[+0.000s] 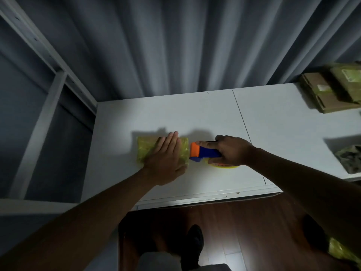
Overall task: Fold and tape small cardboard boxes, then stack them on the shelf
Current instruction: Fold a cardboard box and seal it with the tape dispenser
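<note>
A small cardboard box (145, 151) covered in yellowish tape lies on the white table (205, 118). My left hand (166, 159) rests flat on top of the box, fingers straight and pointing away from me. My right hand (230, 150) grips a blue tape dispenser (205, 152) with an orange head. That orange head sits against the box's right edge. Under my right hand a yellow tape roll (222, 165) shows partly.
Flat cardboard pieces (332, 90) are stacked at the table's far right corner. A crumpled dark bundle (349, 159) lies at the right edge. A grey metal shelf frame (48, 90) stands left of the table. Grey curtains hang behind. My shoe (193, 245) shows on the wooden floor.
</note>
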